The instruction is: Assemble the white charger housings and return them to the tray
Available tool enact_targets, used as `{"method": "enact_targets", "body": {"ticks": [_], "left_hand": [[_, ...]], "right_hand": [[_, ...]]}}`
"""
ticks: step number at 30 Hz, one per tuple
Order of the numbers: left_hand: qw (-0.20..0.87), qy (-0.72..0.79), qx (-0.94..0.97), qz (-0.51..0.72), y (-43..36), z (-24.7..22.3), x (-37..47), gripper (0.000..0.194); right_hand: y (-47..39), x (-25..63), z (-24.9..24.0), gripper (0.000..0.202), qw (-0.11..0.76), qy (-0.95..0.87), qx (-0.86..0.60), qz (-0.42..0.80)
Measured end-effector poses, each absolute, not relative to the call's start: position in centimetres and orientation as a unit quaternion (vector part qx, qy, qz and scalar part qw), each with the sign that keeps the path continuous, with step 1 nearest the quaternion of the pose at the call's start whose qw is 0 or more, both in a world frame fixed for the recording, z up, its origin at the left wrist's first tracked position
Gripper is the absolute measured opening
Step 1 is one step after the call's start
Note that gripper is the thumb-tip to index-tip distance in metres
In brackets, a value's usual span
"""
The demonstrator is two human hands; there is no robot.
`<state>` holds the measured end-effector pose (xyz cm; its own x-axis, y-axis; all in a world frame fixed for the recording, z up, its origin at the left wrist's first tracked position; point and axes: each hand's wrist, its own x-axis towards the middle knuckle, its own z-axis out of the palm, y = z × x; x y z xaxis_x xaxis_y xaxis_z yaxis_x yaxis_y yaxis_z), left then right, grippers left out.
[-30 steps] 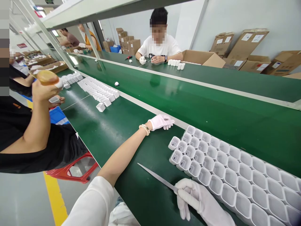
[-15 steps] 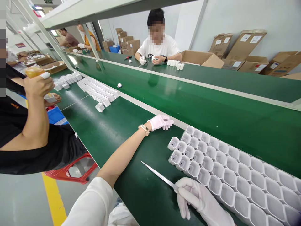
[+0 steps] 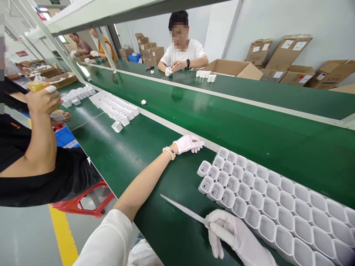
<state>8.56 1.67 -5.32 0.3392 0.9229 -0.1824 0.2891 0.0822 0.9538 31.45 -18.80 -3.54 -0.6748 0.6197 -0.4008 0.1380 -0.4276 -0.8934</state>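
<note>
My left hand [image 3: 190, 143], in a white glove, rests on the pale rail along the workbench's far side. Its fingers stretch out toward the belt and nothing shows in them. A pair of long, pointed metal tweezers [image 3: 183, 210] is pinched in my gloved right hand [image 3: 226, 229], low over the green bench [image 3: 155, 221]. The tip points left, apart from any part. To the right of both hands stand rows of open white plastic housings [image 3: 252, 216], mouths up. One housing [image 3: 204, 168] sits out at the left end, near my left hand; small dark slots show inside several of them.
A green conveyor belt [image 3: 222, 125] runs beyond the rail, with a small white part [image 3: 143, 102] on it. More white housings [image 3: 116, 109] stand farther left, beside a co-worker's arm [image 3: 41, 133] holding a yellowish bottle. Across the belt sits another person [image 3: 183, 48] near cardboard boxes.
The tweezers' tip has swung slightly left and down. The small white part on the belt has shifted right. Across the belt, the person's hands have come lower, nearer the table. My left hand stays put.
</note>
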Motion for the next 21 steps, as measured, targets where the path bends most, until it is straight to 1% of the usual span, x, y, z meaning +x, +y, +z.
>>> {"method": "enact_targets", "body": {"ticks": [13, 21], "left_hand": [[0.543, 0.493, 0.614, 0.293, 1.60, -5.35, 8.53, 0.032], [0.546, 0.489, 0.613, 0.296, 1.69, -5.44, 8.53, 0.030]], "right_hand": [[-18.75, 31.47, -3.49, 0.041, 0.151, -0.507, -0.379, 0.759], [-18.67, 31.33, -3.64, 0.044, 0.155, -0.504, -0.377, 0.761]]}}
